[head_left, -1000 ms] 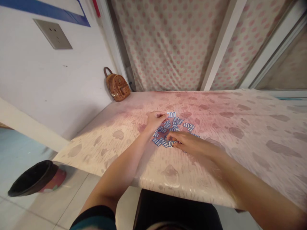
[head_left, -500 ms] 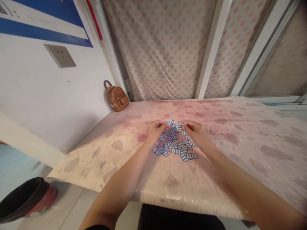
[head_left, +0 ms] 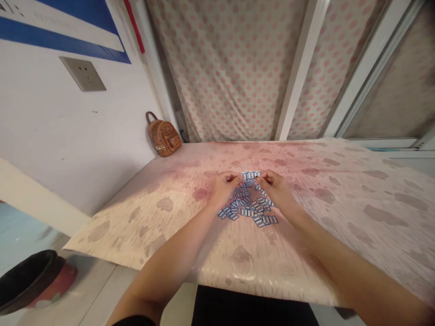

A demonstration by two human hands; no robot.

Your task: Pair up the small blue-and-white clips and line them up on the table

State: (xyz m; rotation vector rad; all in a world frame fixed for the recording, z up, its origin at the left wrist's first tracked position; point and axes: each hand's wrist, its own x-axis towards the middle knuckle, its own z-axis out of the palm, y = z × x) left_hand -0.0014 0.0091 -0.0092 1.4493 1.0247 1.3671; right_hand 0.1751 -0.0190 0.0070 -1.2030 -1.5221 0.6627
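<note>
Above a loose heap of small flat white pieces with blue borders (head_left: 246, 208), my two hands meet at the far side. My left hand (head_left: 226, 188) pinches the left end of a short white-and-blue strip (head_left: 250, 175) between thumb and fingers. At the strip's right end, my right hand (head_left: 274, 186) has its thumb and fingers closed on it. Whether the strip is one piece or two held edge to edge, I cannot tell. The heap lies between my wrists, partly covered by my hands.
The patterned tablecloth (head_left: 163, 217) covers the table up to a dotted curtain (head_left: 231, 72). A small brown backpack-shaped bag (head_left: 165, 137) leans at the back left corner by the wall. A dark-rimmed bin (head_left: 50, 280) stands on the floor at lower left.
My hands have come closer together. The separate blue-and-white pieces each held before now meet in one row. The view has shifted slightly.
</note>
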